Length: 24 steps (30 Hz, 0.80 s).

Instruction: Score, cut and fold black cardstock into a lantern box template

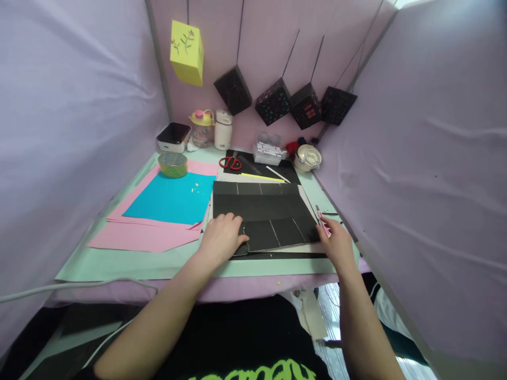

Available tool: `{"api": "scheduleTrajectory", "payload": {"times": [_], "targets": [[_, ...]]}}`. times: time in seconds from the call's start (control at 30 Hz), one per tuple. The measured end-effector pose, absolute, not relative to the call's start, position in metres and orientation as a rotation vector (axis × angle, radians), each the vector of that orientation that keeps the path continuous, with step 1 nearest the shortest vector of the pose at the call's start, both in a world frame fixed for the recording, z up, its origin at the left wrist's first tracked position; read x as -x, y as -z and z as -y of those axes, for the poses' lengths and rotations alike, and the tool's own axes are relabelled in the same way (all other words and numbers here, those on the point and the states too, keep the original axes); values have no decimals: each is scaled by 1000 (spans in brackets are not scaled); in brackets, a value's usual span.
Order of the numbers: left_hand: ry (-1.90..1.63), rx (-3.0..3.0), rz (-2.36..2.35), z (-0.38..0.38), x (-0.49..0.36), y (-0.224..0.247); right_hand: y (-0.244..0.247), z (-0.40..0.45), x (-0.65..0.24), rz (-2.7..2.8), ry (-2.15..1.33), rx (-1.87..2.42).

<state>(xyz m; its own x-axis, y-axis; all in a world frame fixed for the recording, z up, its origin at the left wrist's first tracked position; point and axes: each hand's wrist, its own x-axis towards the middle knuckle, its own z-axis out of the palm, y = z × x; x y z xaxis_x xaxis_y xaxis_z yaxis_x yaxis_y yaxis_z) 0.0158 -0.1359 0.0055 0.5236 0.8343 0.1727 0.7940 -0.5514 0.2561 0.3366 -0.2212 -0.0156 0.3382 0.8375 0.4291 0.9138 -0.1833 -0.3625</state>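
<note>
Your black sheet [263, 207] lies mid-bench, in front of you, w/ thin pale lines ruled across its near & far parts; a paler sheet [306, 196] shows under its R edge. Your L hand [222, 235] is on the sheet's near L corner, fingers bent, thumb at the near edge; can't tell if they pinch it or just press. Your R hand [338, 245] is at the near R corner, w/ a pink-handled cutter [325, 228] right at its fingers, blade pointing away from you; can't tell if they grip cutter, sheet or both.

L of the sheet, a blue sheet [170, 203] lies on pink sheets [146, 237], tape roll [173, 167] near its far L corner. Beyond your black sheet: red-handled scissors [233, 164], yellow strip [263, 177], white strip [277, 173], then clear box [270, 157] of pens. Bench [138, 271] top's pale green. Above the far side hang a yellow box [186, 58] & several dark ones.
</note>
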Motion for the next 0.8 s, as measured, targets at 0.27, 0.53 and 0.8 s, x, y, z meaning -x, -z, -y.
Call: {"api": "scheduleTrajectory", "payload": {"times": [0.27, 0.53, 0.8], "targets": [[-465, -2561, -1296, 105, -17, 10, 37, 210, -389, 1446, 135, 2472], [-514, -2559, -1271, 105, -26, 15, 43, 196, -402, 1385, 71, 2570], [-452, -2610, -1319, 109, -30, 10, 7, 208, -366, 1322, 77, 2282]]}}
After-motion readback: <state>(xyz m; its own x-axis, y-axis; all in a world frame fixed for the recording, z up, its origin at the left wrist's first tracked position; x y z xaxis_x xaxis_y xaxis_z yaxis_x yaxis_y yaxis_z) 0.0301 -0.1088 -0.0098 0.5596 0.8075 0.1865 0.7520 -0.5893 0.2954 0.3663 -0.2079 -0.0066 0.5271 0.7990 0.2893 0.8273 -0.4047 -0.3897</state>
